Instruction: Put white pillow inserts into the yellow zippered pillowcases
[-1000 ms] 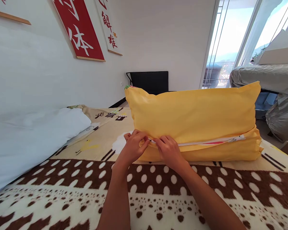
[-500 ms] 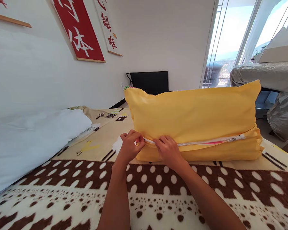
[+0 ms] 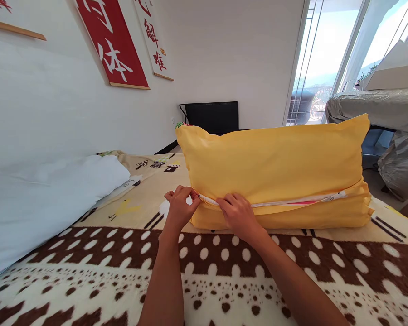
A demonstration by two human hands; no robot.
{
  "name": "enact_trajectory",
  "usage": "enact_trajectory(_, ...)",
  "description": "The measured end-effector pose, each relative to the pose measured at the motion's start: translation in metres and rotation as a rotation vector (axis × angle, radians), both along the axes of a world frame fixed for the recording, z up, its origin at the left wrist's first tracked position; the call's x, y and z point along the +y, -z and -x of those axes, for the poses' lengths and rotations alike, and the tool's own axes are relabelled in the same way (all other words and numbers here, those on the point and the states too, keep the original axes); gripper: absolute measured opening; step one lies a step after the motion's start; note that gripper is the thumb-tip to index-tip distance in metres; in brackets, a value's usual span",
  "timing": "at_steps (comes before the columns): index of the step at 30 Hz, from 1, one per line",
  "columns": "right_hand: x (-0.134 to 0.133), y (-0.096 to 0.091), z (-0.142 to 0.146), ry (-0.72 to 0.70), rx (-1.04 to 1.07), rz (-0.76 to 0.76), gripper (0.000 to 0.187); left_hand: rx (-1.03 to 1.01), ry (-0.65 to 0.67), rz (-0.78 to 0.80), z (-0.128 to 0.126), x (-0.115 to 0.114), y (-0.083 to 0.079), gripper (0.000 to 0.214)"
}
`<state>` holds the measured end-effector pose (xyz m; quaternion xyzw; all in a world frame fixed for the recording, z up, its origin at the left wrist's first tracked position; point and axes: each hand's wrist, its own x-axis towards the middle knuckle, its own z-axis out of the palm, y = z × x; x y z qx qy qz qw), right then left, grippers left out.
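Observation:
A yellow pillow [image 3: 279,167] stands on its long side on the bed, its zipper [image 3: 275,203] running lengthwise along the lower part facing me. My left hand [image 3: 182,203] pinches the small dark zipper pull [image 3: 199,196] at the pillow's left edge. Over the zipper, a little to the right, my right hand [image 3: 236,213] grips the pillowcase cloth with thumb and fingers pressed together. The white zipper tape shows between the two hands. Toward the right end a strip of pink and white shows along the zipper.
A patterned brown and cream blanket [image 3: 224,253] covers the bed. At the left lies a white pillow [image 3: 54,194]. Behind the yellow pillow stands a black panel [image 3: 212,117] near the wall. A plastic-wrapped piece of furniture [image 3: 377,104] is at the right, by the window.
My left hand has moved slightly left with the zipper pull, to the pillow's left edge. My right hand has stayed almost in place on the cloth.

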<state>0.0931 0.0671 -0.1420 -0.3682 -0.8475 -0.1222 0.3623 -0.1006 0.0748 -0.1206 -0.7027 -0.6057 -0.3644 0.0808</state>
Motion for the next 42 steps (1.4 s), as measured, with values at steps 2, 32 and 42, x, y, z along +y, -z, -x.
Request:
enact_trajectory(2,-0.001,-0.001,0.0,-0.002,-0.011,0.001,0.023,-0.03,-0.002,0.026,0.001,0.0,-0.002,0.013)
enact_trajectory(32,0.002,0.001,-0.004,-0.036,-0.036,-0.055,0.019,-0.043,0.218,0.212,0.015,-0.005,-0.01,0.015)
enact_trajectory(42,-0.007,0.007,0.004,0.028,-0.032,-0.187,0.015,-0.064,0.403,0.233,0.023,-0.006,-0.011,0.021)
